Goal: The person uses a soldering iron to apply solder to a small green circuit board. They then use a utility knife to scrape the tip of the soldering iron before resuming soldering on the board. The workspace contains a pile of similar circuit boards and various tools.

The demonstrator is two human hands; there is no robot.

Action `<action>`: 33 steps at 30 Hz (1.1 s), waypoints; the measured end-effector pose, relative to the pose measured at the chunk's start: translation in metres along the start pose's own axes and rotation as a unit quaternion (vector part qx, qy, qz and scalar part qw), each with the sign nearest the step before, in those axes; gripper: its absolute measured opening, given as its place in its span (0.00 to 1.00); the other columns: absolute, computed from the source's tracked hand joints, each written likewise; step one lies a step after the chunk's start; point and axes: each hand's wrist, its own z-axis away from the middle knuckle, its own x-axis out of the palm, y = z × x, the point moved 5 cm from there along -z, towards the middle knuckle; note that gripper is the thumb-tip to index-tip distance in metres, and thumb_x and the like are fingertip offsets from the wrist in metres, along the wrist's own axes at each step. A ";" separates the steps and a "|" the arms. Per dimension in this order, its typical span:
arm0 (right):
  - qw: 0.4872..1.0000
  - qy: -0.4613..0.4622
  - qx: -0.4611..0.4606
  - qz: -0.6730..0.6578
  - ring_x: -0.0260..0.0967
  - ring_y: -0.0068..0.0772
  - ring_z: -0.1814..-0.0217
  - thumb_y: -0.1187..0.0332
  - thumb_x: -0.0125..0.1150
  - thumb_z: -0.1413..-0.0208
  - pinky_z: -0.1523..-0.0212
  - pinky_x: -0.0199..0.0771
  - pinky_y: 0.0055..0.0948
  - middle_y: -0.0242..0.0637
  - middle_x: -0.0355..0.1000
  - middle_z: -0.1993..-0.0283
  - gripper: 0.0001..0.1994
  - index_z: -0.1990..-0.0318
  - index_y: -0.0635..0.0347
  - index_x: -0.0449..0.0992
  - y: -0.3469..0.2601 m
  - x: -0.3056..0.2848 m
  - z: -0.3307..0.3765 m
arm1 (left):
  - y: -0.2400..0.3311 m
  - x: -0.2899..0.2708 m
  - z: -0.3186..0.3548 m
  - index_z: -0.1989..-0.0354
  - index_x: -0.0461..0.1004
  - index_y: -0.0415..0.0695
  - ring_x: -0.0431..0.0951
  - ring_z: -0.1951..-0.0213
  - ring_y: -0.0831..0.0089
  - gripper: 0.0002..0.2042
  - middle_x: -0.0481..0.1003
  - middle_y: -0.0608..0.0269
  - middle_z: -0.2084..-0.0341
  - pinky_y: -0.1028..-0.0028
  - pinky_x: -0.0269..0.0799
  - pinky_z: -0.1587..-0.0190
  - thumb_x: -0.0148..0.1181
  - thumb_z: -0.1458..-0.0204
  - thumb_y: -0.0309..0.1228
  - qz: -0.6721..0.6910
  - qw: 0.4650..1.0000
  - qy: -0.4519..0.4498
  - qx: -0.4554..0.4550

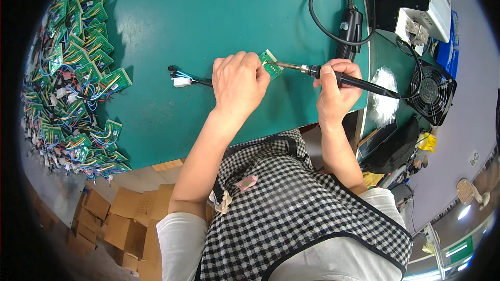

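Note:
My left hand [237, 80] is closed on a small green circuit board [271, 65], whose right part sticks out past my fingers. Wires with a white connector [182, 81] and black plugs trail out to the left from under that hand. In my right hand [337, 89] is a soldering iron [359, 83], gripped like a pen by its black handle. Its metal tip points left and reaches the board's face; whether it touches is too small to tell. The left fingers hide the rest of the board.
A heap of wired circuit boards [78, 78] covers the left side of the green work mat [172, 26]. At the right lie a black corded tool [350, 28], a white-and-black machine [416, 5], a black fan [432, 91] and a clear plastic bag [384, 93]. Cardboard boxes [125, 224] stand below, left.

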 end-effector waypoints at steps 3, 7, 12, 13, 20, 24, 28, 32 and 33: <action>1.000 0.002 0.002 -0.003 0.62 0.18 0.81 0.81 0.56 0.57 0.81 0.63 0.16 0.38 0.65 0.70 0.08 0.72 0.64 0.62 0.000 0.000 0.000 | 0.000 0.000 0.000 0.85 0.66 0.42 0.69 0.79 0.65 0.05 0.67 0.63 0.86 0.68 0.60 0.69 0.56 0.65 0.24 -0.001 1.000 0.010 0.008; 1.000 -0.003 -0.001 -0.010 0.62 0.18 0.81 0.82 0.56 0.57 0.81 0.63 0.16 0.38 0.65 0.70 0.08 0.72 0.64 0.62 0.001 0.000 0.000 | 0.000 0.000 0.000 0.85 0.66 0.42 0.69 0.79 0.65 0.05 0.67 0.63 0.86 0.67 0.60 0.69 0.56 0.65 0.24 -0.003 1.000 0.010 0.006; 1.000 -0.006 -0.001 -0.012 0.62 0.18 0.81 0.82 0.56 0.57 0.81 0.63 0.16 0.38 0.65 0.70 0.08 0.72 0.63 0.62 -0.001 0.002 -0.001 | 0.000 0.000 0.000 0.85 0.66 0.42 0.69 0.78 0.65 0.05 0.67 0.63 0.86 0.67 0.60 0.69 0.57 0.65 0.24 -0.002 1.000 0.014 0.009; 1.000 -0.007 -0.002 -0.013 0.62 0.18 0.81 0.82 0.56 0.57 0.81 0.63 0.16 0.38 0.65 0.70 0.08 0.72 0.63 0.62 -0.001 0.002 -0.001 | 0.001 0.000 0.000 0.86 0.66 0.43 0.69 0.79 0.65 0.06 0.67 0.63 0.86 0.68 0.60 0.70 0.57 0.66 0.23 -0.004 1.000 0.022 0.017; 1.000 -0.006 0.019 -0.005 0.62 0.18 0.81 0.82 0.56 0.57 0.81 0.63 0.16 0.38 0.65 0.70 0.08 0.72 0.63 0.62 -0.002 0.002 -0.002 | 0.001 -0.001 0.000 0.85 0.66 0.42 0.69 0.78 0.63 0.05 0.68 0.62 0.86 0.66 0.60 0.70 0.56 0.65 0.24 -0.003 1.000 0.010 0.001; 0.999 0.008 0.022 -0.029 0.62 0.19 0.81 0.81 0.56 0.56 0.81 0.64 0.17 0.38 0.65 0.70 0.08 0.72 0.64 0.62 0.000 -0.003 -0.002 | 0.001 0.000 0.000 0.85 0.66 0.42 0.69 0.79 0.63 0.05 0.68 0.62 0.86 0.66 0.60 0.71 0.56 0.65 0.23 -0.005 1.000 0.012 0.001; 0.999 0.016 0.004 -0.052 0.63 0.20 0.81 0.81 0.57 0.55 0.81 0.64 0.17 0.38 0.65 0.69 0.08 0.73 0.64 0.62 -0.004 -0.008 -0.004 | 0.001 -0.001 0.000 0.85 0.66 0.42 0.70 0.78 0.63 0.05 0.68 0.62 0.85 0.66 0.60 0.71 0.56 0.65 0.23 -0.005 1.000 0.010 -0.003; 0.999 -0.002 0.014 -0.035 0.62 0.20 0.81 0.82 0.57 0.56 0.81 0.64 0.17 0.39 0.64 0.68 0.09 0.72 0.64 0.62 -0.001 -0.006 -0.003 | 0.000 0.000 0.000 0.85 0.66 0.42 0.70 0.78 0.63 0.05 0.68 0.61 0.85 0.67 0.60 0.70 0.56 0.65 0.24 -0.004 1.000 0.013 -0.005; 0.999 -0.002 0.016 -0.037 0.62 0.20 0.81 0.82 0.57 0.56 0.81 0.64 0.17 0.39 0.64 0.68 0.09 0.72 0.64 0.62 0.000 -0.005 -0.002 | 0.000 0.000 0.000 0.85 0.66 0.42 0.70 0.78 0.63 0.05 0.68 0.61 0.85 0.67 0.60 0.70 0.56 0.65 0.24 -0.005 1.000 0.010 -0.007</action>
